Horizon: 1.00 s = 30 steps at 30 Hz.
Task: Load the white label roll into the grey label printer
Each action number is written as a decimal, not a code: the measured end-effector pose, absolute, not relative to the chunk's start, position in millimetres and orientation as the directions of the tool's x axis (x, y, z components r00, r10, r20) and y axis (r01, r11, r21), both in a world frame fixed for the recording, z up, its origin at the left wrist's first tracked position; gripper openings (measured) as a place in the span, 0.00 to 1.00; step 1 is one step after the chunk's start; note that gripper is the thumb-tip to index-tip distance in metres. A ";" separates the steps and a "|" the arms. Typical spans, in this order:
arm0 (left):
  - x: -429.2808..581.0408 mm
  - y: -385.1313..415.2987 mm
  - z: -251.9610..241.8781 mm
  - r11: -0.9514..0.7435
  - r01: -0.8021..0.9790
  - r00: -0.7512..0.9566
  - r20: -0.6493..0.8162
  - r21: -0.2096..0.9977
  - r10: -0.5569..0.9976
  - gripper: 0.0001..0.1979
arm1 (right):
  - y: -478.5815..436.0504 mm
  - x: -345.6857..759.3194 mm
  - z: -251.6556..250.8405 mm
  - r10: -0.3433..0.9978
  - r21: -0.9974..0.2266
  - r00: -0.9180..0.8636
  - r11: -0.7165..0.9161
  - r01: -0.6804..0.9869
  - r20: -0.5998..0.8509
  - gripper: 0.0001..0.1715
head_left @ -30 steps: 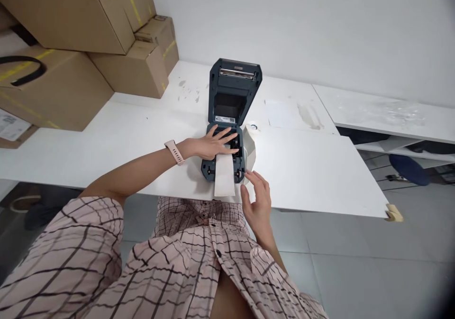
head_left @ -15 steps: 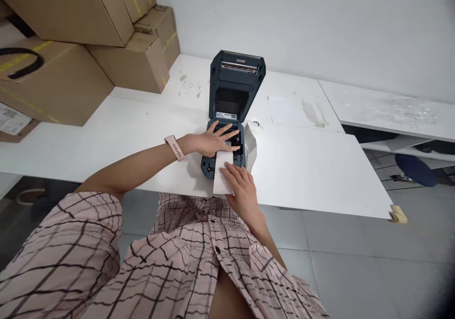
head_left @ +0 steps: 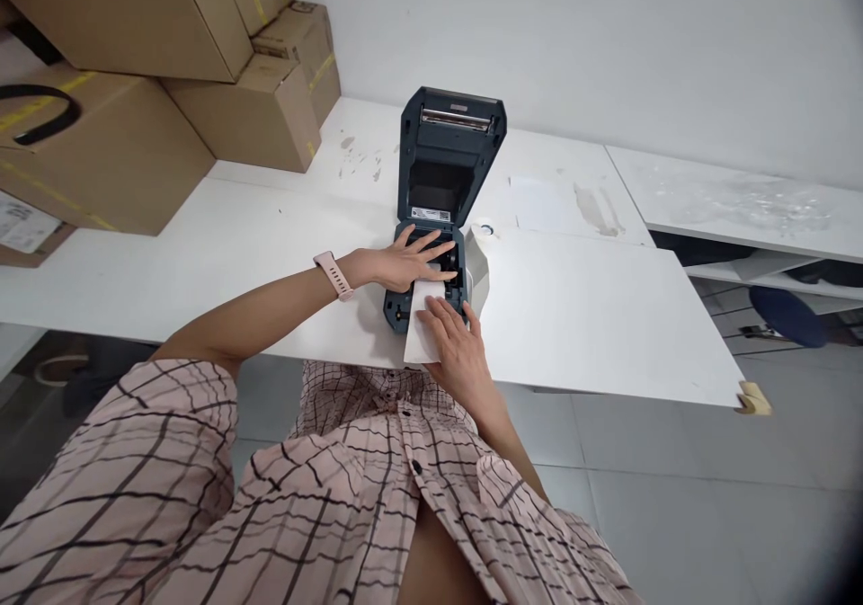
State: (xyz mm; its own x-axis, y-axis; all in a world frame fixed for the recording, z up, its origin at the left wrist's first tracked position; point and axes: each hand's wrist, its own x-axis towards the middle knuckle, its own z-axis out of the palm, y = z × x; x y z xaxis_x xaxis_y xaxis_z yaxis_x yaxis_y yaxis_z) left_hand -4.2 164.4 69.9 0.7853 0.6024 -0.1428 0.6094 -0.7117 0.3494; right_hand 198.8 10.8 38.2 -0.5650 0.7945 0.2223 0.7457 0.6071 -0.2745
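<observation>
A dark blue label printer (head_left: 441, 164) stands on the white table (head_left: 586, 317) with its lid raised. A white strip of label paper (head_left: 418, 340) runs out of its front toward the table's near edge. My left hand (head_left: 404, 262) lies flat with fingers spread over the printer's open bay, a pink watch on the wrist. Resting flat on the strip, my right hand (head_left: 455, 344) presses it down with fingers stretched. A white roll of labels (head_left: 477, 259) leans against the printer's right side.
Stacked cardboard boxes (head_left: 135, 93) fill the table's back left. A second white table (head_left: 734, 205) adjoins at the right, with a blue stool (head_left: 786, 304) beneath it. A white sheet (head_left: 546, 205) lies behind the printer. Grey tiled floor lies below.
My right hand moved from beside the printer onto the paper strip and now lies flat on it. My left hand stayed over the printer's bay.
</observation>
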 end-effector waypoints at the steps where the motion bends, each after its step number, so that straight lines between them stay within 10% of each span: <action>1: -4.9 165.6 68.4 -0.708 0.607 0.784 -0.130 0.360 0.607 0.41 | 11.4 199.1 39.4 0.795 -0.269 -0.570 0.606 0.748 0.208 0.38; 18: -1.2 161.7 79.1 -0.681 0.653 0.742 -0.099 0.332 0.663 0.32 | 13.9 197.9 36.1 0.795 -0.272 -0.572 0.607 0.747 0.203 0.42; 26: 3.5 105.0 71.9 -0.537 0.735 0.373 0.415 0.413 0.830 0.23 | 12.0 220.6 56.7 0.704 -0.368 -0.695 0.692 0.622 0.149 0.48; 30: 5.5 38.3 33.2 -0.575 0.652 0.421 0.395 0.494 0.817 0.17 | 57.7 250.0 109.5 0.685 -0.518 -0.606 0.718 0.465 0.405 0.36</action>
